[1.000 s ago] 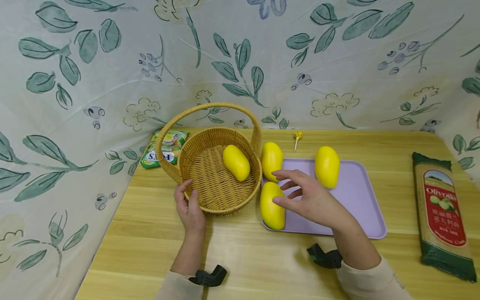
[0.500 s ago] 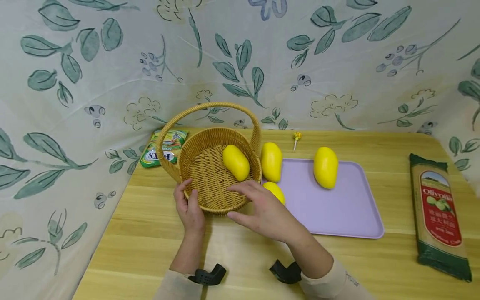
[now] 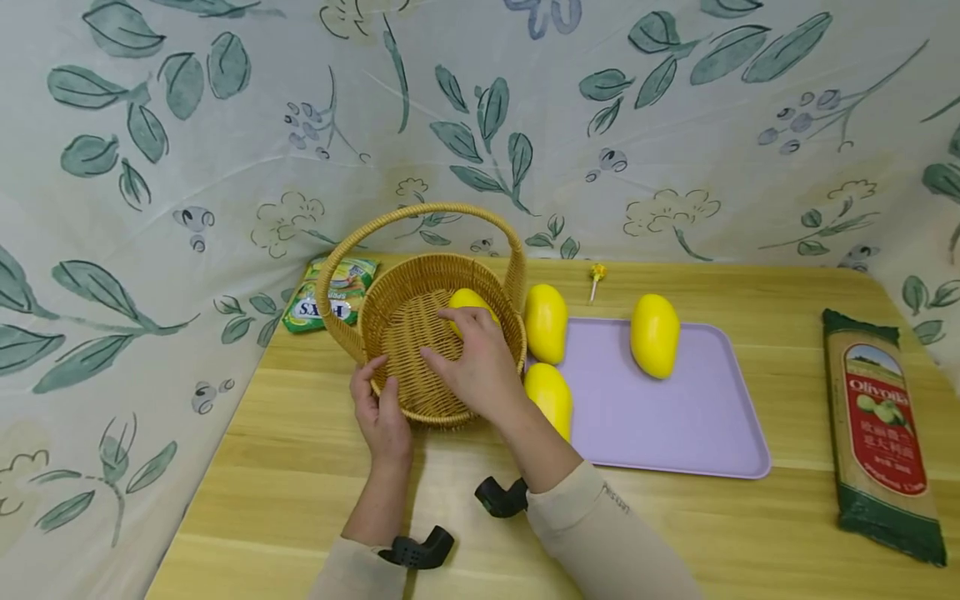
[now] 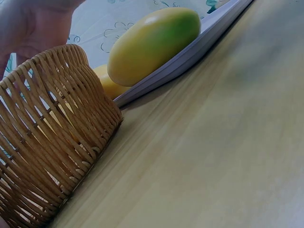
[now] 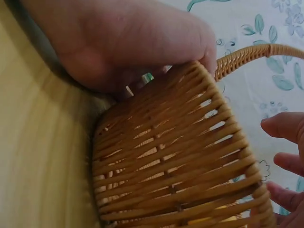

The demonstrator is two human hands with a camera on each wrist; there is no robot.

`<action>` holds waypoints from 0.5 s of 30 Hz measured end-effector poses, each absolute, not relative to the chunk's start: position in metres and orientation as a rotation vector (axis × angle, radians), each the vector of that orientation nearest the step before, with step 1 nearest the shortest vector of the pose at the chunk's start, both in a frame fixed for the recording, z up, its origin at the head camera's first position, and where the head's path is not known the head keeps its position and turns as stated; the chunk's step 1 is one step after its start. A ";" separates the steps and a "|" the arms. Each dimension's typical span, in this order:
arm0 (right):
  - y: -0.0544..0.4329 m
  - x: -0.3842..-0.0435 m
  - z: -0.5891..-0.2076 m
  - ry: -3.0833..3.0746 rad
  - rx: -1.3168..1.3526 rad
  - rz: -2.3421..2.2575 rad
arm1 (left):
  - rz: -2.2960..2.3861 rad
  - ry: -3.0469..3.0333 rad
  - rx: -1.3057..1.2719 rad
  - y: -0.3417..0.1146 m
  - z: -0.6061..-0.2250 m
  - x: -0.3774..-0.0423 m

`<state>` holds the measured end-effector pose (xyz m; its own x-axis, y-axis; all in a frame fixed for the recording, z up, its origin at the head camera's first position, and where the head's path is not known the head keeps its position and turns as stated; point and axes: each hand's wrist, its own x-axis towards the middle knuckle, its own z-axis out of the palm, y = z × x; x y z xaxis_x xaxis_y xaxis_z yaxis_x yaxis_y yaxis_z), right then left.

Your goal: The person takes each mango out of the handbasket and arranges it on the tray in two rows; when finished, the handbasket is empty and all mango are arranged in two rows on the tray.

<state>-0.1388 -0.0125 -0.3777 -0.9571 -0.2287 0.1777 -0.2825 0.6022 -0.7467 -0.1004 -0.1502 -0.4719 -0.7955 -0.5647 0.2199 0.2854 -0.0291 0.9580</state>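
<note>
A round wicker basket (image 3: 408,337) with a tall arched handle stands on the table, one yellow mango (image 3: 467,299) lying inside it. My left hand (image 3: 387,427) grips the basket's near left rim, thumb on the inner side. Over the basket's right part is my right hand (image 3: 483,364), fingers loosely spread and partly covering the mango; contact with it cannot be made out. In the right wrist view its fingers (image 5: 289,164) show past the wicker rim. Just right of the basket lie two more mangoes, a far one (image 3: 546,323) and a near one (image 3: 551,396), half behind my right forearm.
A lilac tray (image 3: 667,425) lies right of the basket, with another mango (image 3: 655,335) at its far edge. Behind it is a lollipop (image 3: 596,279). A green snack packet (image 3: 330,296) lies behind the basket's left side; a pasta packet (image 3: 885,433) lies far right.
My right hand has moved left from the near mango beside the tray to over the basket, reaching towards the mango inside. My left hand has stayed on the rim.
</note>
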 end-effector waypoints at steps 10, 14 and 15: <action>-0.016 -0.177 -0.386 -2.835 0.254 1.234 | -1.880 -1.682 0.293 -0.150 -0.471 -0.101; -0.016 -0.184 -0.390 -2.867 0.227 1.222 | -1.875 -1.690 0.302 -0.150 -0.471 -0.101; -0.016 -0.185 -0.391 -2.874 0.219 1.219 | -1.872 -1.692 0.304 -0.150 -0.471 -0.101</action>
